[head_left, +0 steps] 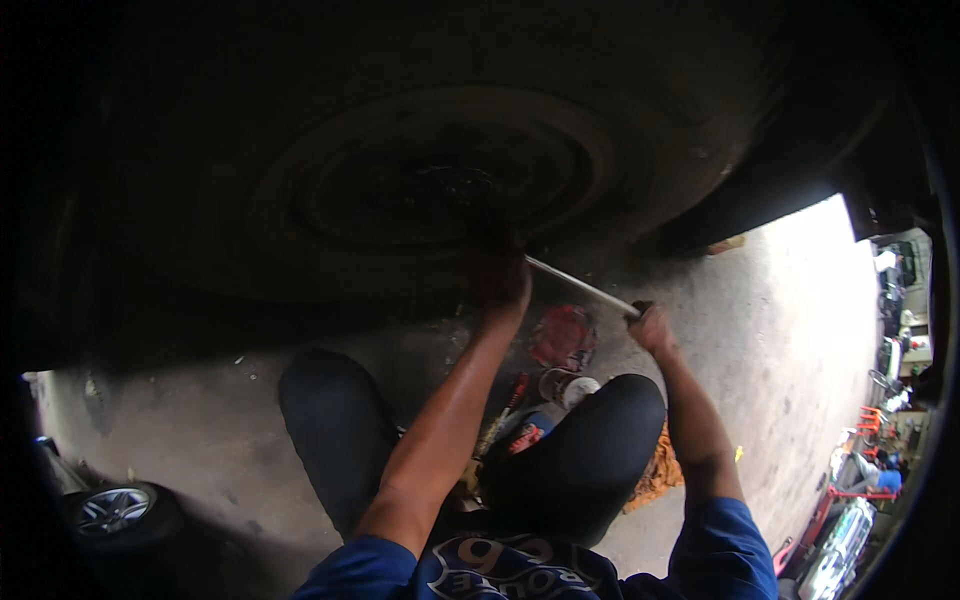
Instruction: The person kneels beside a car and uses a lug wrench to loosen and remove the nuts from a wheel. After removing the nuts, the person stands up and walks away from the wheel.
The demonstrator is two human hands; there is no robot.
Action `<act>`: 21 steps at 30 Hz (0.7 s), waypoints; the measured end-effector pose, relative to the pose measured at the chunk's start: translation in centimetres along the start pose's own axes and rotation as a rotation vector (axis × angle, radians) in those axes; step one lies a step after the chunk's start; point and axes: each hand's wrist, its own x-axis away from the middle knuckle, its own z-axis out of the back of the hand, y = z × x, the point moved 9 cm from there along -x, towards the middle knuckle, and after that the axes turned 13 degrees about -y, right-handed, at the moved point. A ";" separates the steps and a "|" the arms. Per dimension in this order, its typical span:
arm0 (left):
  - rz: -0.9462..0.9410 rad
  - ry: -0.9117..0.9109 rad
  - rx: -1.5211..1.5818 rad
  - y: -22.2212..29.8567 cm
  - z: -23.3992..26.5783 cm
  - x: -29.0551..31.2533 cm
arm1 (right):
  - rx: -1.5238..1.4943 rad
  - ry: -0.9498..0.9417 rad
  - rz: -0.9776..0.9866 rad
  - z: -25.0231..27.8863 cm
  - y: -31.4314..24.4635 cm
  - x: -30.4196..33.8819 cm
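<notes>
Right hand (651,326): fingers wrapped tight around the dark grip at the outer end of a long metal wrench bar (583,287). The bar is thin, straight and bright, and runs up and left from that fist toward the wheel (440,185).

Left hand (503,283): raised to the inner end of the bar, at the lower edge of the wheel hub. It sits in deep shadow; whether its fingers are curled on the bar or only pressed against it cannot be told.

Wheel: large, round and dark, with concentric rings around the hub. Its upper part and the bodywork above merge into black.

Below the hands, on the rough grey concrete floor (780,330), a crumpled red rag (563,337) lies between the person's dark-trousered knees. Small containers beside it are blurred. An orange cloth (655,475) shows partly behind the right knee. A second wheel (115,510) with a silver rim lies at lower left, partly cut off.
</notes>
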 end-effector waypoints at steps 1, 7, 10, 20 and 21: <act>0.032 -0.141 -0.150 -0.3 -1.0 -0.2 | -0.217 -0.061 0.070 -4.1 0.0 -0.3; 0.067 0.065 0.450 -1.1 0.5 -0.2 | -0.114 -0.262 0.143 -1.5 -2.8 -0.4; 0.087 0.115 0.525 -1.4 0.2 -0.5 | 0.091 -0.148 0.097 10.2 -4.2 2.8; 0.409 -0.051 2.115 -0.9 -3.3 0.0 | 0.188 0.067 -0.062 31.0 -13.5 23.0; 0.480 -0.036 2.119 -1.0 -3.6 0.0 | 0.150 0.152 -0.090 31.4 -13.7 23.9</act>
